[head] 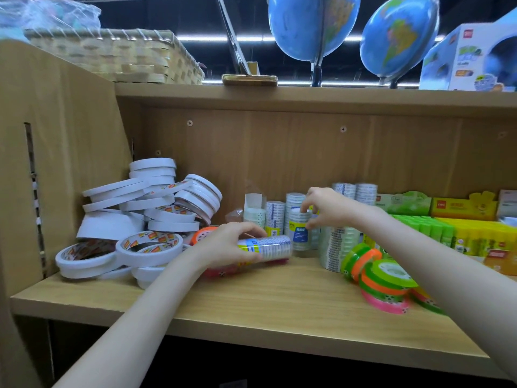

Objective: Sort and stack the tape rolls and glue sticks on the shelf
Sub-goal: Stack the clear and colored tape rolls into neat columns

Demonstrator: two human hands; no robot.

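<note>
My left hand (223,242) grips a wrapped tube of clear tape rolls (268,247) lying on its side on the wooden shelf (251,301). My right hand (327,205) pinches the top of an upright clear tape tube (300,231) with a blue label. More upright clear tape tubes (275,217) stand behind it. A tumbled heap of white double-sided tape rolls (148,217) fills the shelf's left corner. Green, orange and pink tape rolls (383,278) lie at the right. Green and yellow glue sticks (461,233) stand in rows at the far right.
A large clear tape stack (335,245) stands under my right wrist. Green and yellow cartons (436,204) line the back right. The shelf's left side panel (56,163) walls in the white rolls. Above sit a wicker basket (117,54) and globes (313,23).
</note>
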